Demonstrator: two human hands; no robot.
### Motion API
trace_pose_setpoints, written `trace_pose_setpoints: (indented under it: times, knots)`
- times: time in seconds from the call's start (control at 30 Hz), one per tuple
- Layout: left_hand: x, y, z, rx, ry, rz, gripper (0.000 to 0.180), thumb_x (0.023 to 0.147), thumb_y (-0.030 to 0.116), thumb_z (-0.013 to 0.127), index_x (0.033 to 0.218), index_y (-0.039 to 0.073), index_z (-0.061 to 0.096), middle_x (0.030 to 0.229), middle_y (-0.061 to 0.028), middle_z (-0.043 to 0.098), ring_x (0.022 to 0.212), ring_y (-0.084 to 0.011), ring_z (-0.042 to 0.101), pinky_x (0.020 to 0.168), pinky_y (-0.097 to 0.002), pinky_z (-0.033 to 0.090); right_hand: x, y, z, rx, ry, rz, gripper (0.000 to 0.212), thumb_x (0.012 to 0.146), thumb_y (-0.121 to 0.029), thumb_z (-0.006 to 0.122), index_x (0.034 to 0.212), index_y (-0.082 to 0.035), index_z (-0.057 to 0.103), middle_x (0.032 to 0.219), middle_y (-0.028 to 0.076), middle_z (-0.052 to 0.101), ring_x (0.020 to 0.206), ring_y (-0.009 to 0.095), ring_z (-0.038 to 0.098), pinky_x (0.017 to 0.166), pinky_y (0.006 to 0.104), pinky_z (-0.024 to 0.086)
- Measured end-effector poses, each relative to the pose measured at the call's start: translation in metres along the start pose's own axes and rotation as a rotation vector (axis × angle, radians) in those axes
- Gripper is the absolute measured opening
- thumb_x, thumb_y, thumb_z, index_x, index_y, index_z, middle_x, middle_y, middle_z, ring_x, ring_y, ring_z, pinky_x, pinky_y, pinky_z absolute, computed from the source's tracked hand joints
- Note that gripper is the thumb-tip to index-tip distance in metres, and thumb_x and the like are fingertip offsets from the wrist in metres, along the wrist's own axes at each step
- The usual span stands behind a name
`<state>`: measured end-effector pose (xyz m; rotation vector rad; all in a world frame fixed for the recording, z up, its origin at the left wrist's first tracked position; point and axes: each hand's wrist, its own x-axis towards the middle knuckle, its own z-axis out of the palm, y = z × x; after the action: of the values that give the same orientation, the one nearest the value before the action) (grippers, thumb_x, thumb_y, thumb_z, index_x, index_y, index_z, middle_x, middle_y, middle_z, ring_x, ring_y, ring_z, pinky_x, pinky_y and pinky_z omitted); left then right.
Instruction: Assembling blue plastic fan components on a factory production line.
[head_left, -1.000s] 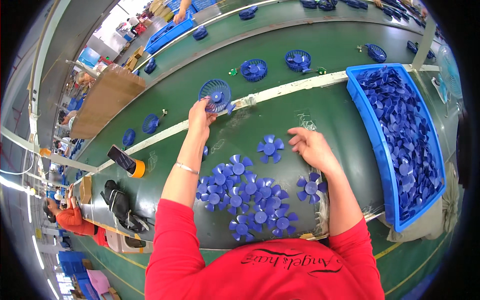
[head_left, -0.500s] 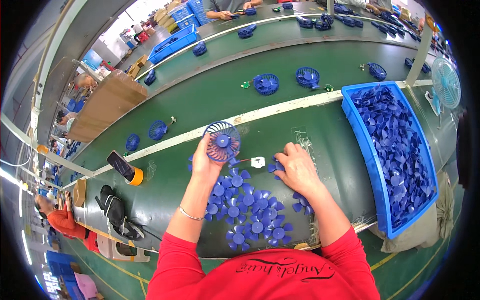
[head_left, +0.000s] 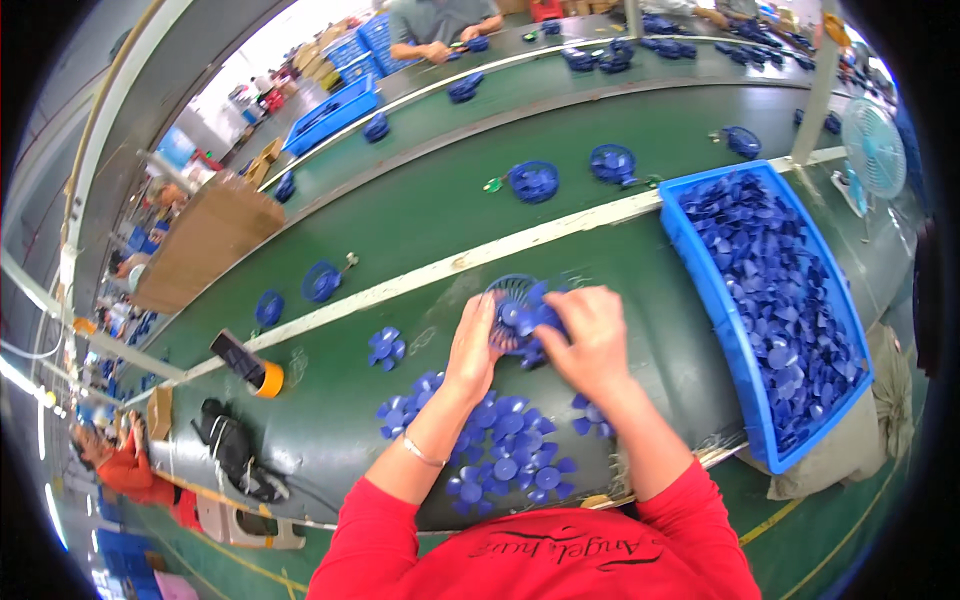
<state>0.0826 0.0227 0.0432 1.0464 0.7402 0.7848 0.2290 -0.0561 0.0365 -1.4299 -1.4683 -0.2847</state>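
Note:
My left hand [head_left: 472,352] grips a round blue fan housing [head_left: 512,287], a slatted cage held just above the green bench. My right hand [head_left: 592,335] pinches a blue fan blade [head_left: 538,308] over the housing's open face; whether the blade touches the hub I cannot tell. Between my forearms lies a loose spread of blue fan blades [head_left: 506,445], partly covered by my left forearm. A separate group of blades [head_left: 386,347] sits left of my left hand, and another blade [head_left: 590,418] rests beside my right wrist.
On the right stands a blue crate [head_left: 704,290] heaped with blades, with a teal desk fan [head_left: 873,148] behind it. Several fan housings [head_left: 533,181] lie on the belt beyond the white rail [head_left: 460,262]. To the left are a phone [head_left: 236,352], an orange roll [head_left: 268,380] and a black bag [head_left: 232,450].
My left hand has moved right with the fan housing. My right hand has lifted a fan blade off the bench and brought it left to the housing. The view has shifted slightly.

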Motion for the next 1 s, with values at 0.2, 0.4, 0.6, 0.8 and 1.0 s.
trace_pose_setpoints:
  times: [0.2, 0.4, 0.6, 0.8, 1.0]
  knots:
    - [-0.004, -0.012, 0.013, 0.375, 0.030, 0.081, 0.028, 0.093, 0.025, 0.056, 0.111, 0.004, 0.052, 0.099, -0.0022, 0.056, 0.086, -0.0086, 0.051, 0.074, -0.0249, 0.045, -0.003, -0.007, 0.002, -0.001, -0.084, -0.055, 0.040, 0.065, -0.015, 0.073, 0.101, -0.002, 0.061, 0.091, 0.010, 0.054, 0.087, 0.030, 0.051, 0.083, 0.0434, 0.039]
    - [-0.002, 0.001, 0.017, 0.489, 0.003, 0.228, 0.028, 0.083, 0.012, 0.068, 0.105, 0.001, 0.055, 0.095, -0.0046, 0.061, 0.086, -0.0106, 0.055, 0.079, -0.0264, 0.046, 0.006, -0.015, -0.010, -0.040, 0.061, 0.178, 0.059, 0.057, -0.024, 0.081, 0.110, -0.007, 0.060, 0.099, 0.011, 0.054, 0.095, 0.029, 0.052, 0.087, 0.0425, 0.039]
    - [0.000, 0.000, 0.022, 0.629, -0.046, 0.261, 0.026, 0.076, 0.006, 0.069, 0.099, 0.000, 0.058, 0.088, -0.0049, 0.063, 0.082, -0.0108, 0.057, 0.076, -0.0268, 0.047, -0.002, 0.008, -0.004, 0.380, -0.267, 0.615, 0.047, 0.056, -0.018, 0.082, 0.092, 0.000, 0.058, 0.082, 0.014, 0.060, 0.075, 0.029, 0.062, 0.070, 0.0378, 0.049]
    - [0.015, -0.008, 0.024, 0.654, -0.008, 0.360, 0.029, 0.070, 0.005, 0.071, 0.096, 0.000, 0.060, 0.085, -0.0070, 0.064, 0.080, -0.0140, 0.059, 0.077, -0.0285, 0.048, -0.003, -0.001, 0.008, 0.155, -0.081, 0.495, 0.037, 0.059, -0.016, 0.077, 0.083, 0.000, 0.055, 0.081, 0.018, 0.058, 0.077, 0.037, 0.059, 0.068, 0.0429, 0.049]
    - [0.093, -0.004, 0.018, 0.643, 0.155, 0.403, 0.045, 0.081, 0.025, 0.071, 0.115, 0.002, 0.054, 0.098, -0.0113, 0.062, 0.090, -0.0176, 0.058, 0.081, -0.0319, 0.047, 0.003, 0.014, -0.007, 0.100, -0.089, 0.644, 0.069, 0.064, -0.029, 0.081, 0.118, -0.001, 0.050, 0.099, 0.016, 0.058, 0.079, 0.032, 0.062, 0.070, 0.0392, 0.050]
